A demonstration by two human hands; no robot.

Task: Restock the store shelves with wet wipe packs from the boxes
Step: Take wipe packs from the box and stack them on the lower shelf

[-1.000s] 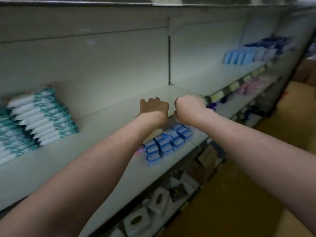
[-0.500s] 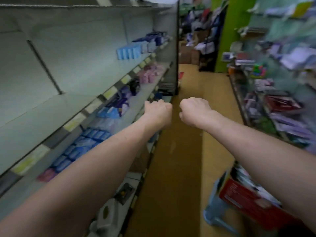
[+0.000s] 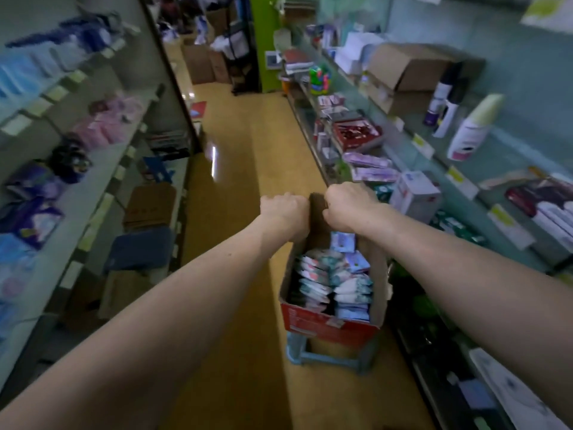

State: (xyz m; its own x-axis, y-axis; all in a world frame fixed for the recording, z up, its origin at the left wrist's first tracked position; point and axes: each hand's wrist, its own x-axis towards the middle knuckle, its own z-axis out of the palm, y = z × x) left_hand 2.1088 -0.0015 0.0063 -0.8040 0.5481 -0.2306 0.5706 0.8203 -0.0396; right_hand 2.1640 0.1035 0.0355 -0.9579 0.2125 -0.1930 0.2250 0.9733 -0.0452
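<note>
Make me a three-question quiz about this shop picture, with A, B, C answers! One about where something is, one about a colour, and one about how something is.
1. Where does the cardboard box stand?
A) on a top shelf
B) on a stool in the aisle
C) in a trolley

2. What colour is the box's near side?
A) red
B) black
C) white

3. How is the box?
A) taped shut
B) tipped over and empty
C) open on top, with wet wipe packs inside

Answers:
1 B, the blue-green stool's legs show under the box.
2 A, the side facing the camera is red.
3 C, the packs can be seen through the open top.
</note>
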